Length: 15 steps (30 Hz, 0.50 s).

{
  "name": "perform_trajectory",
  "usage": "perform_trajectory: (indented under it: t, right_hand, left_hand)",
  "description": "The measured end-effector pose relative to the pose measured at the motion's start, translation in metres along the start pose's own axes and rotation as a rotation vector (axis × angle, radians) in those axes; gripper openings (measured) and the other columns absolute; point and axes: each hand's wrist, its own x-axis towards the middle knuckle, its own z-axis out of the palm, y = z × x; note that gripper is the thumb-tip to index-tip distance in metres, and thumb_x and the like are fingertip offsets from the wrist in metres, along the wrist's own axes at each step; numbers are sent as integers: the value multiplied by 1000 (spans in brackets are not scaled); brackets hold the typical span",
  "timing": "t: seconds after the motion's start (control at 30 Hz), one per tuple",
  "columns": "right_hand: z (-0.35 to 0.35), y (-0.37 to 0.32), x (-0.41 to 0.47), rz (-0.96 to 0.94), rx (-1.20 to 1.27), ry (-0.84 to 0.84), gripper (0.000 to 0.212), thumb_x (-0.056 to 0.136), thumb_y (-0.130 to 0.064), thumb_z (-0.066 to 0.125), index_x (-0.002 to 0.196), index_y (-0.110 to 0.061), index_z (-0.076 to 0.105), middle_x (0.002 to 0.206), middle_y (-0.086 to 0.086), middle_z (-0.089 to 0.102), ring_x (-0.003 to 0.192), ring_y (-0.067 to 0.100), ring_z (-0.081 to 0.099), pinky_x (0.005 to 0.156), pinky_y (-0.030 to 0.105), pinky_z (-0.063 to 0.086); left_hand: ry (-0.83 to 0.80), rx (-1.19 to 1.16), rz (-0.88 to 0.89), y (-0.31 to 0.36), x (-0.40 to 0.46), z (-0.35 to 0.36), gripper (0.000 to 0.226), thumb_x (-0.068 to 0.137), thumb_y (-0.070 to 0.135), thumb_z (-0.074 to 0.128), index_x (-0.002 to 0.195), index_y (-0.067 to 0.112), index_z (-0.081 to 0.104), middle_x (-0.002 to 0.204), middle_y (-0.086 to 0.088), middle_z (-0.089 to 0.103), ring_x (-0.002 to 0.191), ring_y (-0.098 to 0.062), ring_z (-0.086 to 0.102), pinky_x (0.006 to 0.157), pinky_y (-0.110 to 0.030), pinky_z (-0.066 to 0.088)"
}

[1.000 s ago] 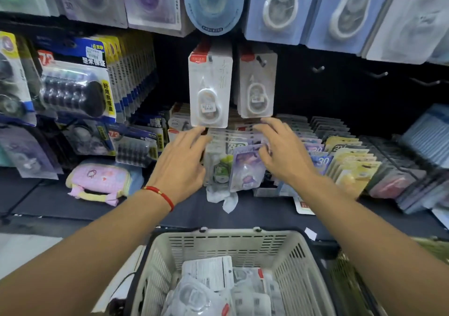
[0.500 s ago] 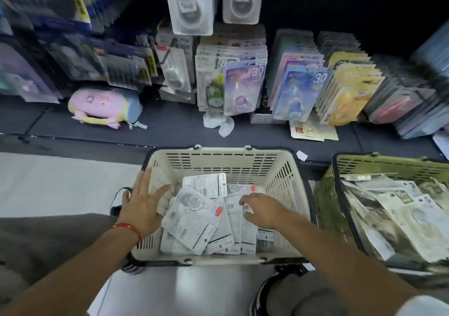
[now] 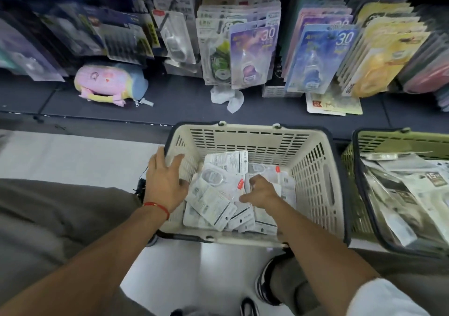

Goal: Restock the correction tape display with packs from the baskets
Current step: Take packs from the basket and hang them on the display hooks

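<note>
A cream basket (image 3: 313, 169) stands on the floor in front of the shelf, holding several white correction tape packs (image 3: 213, 203). My left hand (image 3: 165, 182) rests on the basket's left wall with its fingers spread. My right hand (image 3: 260, 191) is inside the basket, fingers curled down and pinching one of the packs. On the low dark shelf behind stands the correction tape display (image 3: 252, 55), rows of upright packs in purple, blue and yellow. The pinched pack is mostly hidden under my fingers.
A green basket (image 3: 388, 143) with larger packs stands to the right of the cream one. A pink pencil case (image 3: 107, 82), a crumpled tissue (image 3: 228, 98) and a loose flat card (image 3: 332, 105) lie on the shelf's front. My knees and shoes flank the cream basket.
Both hands left the display rows and came down to the cream basket. Since half a second ago the right hand's fingers have curled round a pack and the left hand has moved further onto the basket wall.
</note>
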Motion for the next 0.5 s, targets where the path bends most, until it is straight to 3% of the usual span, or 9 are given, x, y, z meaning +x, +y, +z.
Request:
perform_trajectory:
  t: [0.07, 0.17, 0.3, 0.37, 0.43, 0.5]
  right_hand:
    - [-20, 8, 1, 14, 119, -22, 66, 83, -16, 90, 140, -15, 56, 144, 11, 56, 120, 24, 58, 96, 34, 53]
    - [-47, 20, -8, 8, 151, -5, 53, 83, -16, 89, 130, -17, 66, 140, 7, 59, 119, 24, 61, 87, 31, 53]
    - [-82, 29, -32, 70, 189, 71, 43, 85, -17, 87, 123, -21, 68, 129, 7, 62, 113, 24, 66, 92, 37, 58]
    - [-96, 31, -47, 50, 294, 114, 30, 89, -10, 82, 114, -21, 71, 122, 9, 70, 95, 18, 72, 74, 30, 62]
    - [-106, 29, -62, 43, 457, 106, 35, 92, -3, 77, 123, -18, 70, 117, 12, 76, 90, 20, 76, 65, 28, 62]
    - [-111, 23, -74, 42, 647, 59, 45, 94, -2, 74, 134, -19, 66, 114, 12, 78, 99, 27, 78, 73, 36, 64]
  left_hand:
    - [56, 143, 85, 20, -2, 6, 69, 70, 3, 79, 136, 9, 64, 162, -32, 34, 151, -55, 28, 121, -69, 24]
    - [-22, 116, 312, 55, -5, 20, 70, 74, 1, 76, 141, 14, 62, 166, -23, 34, 158, -44, 21, 128, -62, 12]
    - [-334, -63, 469, 90, -11, 38, 75, 92, 13, 68, 160, 23, 39, 173, -9, 21, 161, -30, 12, 130, -47, 13]
    - [-453, -104, 520, 99, -14, 45, 84, 91, 17, 71, 164, 27, 30, 175, -2, 15, 162, -25, 8, 130, -45, 13]
    - [-505, -158, 559, 103, -16, 49, 96, 87, 18, 77, 165, 32, 24, 176, 3, 10, 163, -22, 5, 130, -44, 14]
    - [-515, -216, 596, 103, -18, 50, 101, 86, 25, 81, 165, 38, 20, 176, 9, 8, 163, -19, 3, 131, -46, 13]
